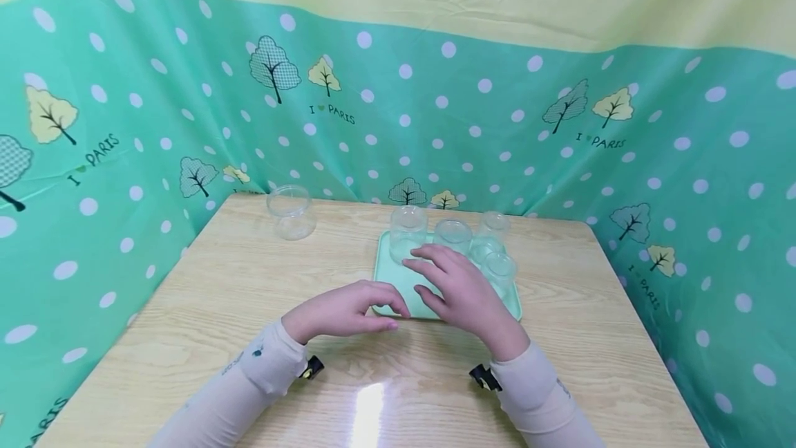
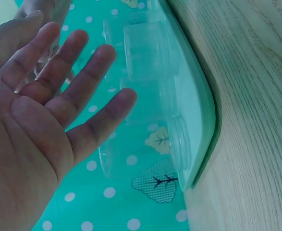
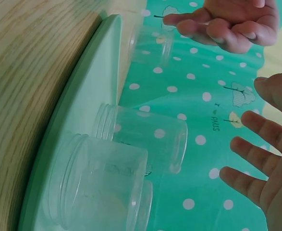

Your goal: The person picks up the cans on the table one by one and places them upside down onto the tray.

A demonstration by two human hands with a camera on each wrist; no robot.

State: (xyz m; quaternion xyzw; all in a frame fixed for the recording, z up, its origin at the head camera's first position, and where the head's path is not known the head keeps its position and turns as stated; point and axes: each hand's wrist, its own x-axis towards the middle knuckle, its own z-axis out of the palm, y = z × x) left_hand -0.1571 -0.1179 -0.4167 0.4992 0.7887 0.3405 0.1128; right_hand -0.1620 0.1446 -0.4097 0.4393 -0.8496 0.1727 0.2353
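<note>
My right hand hovers above the mint-green tray, fingers spread and loosely bent, with nothing in them. To its left, over the tray's near left corner, is my left hand, also holding nothing, its fingers relaxed. Several clear jars stand on the tray, among them a tall jar at the back left and a jar by the right edge. In the right wrist view, a jar and a nearer jar rest with their threaded mouths down on the tray. My right hand partly hides the tray's middle.
A clear container stands apart on the wooden table, near its back left edge. Green polka-dot cloth hangs behind the table and along both sides.
</note>
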